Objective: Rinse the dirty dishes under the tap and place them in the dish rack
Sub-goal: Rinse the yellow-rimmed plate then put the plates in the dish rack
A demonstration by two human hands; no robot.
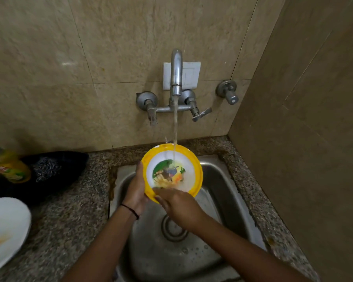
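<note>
The left hand (135, 188) grips the yellow-rimmed plate (172, 171) over the sink (222, 180). Tap (176, 72) water hits it. The right hand (176, 204) lies flat on its near rim.

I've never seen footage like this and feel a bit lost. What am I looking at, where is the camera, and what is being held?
There is no machine here: these are a person's two bare hands. The single picture comes from a wide-angle camera worn on the person's head, looking forward and down, so the arms reach in from the bottom edge.

The left hand grips the edge of a yellow-rimmed bowl and tilts it over a steel sink. The right hand rests on the bowl's near rim, fingers inside, as if rubbing it. Water runs from the tap into the bowl.

On the stone counter to the left lie a white plate with orange stains, a yellow bottle and a dark cloth. No dish rack is in view.
</note>
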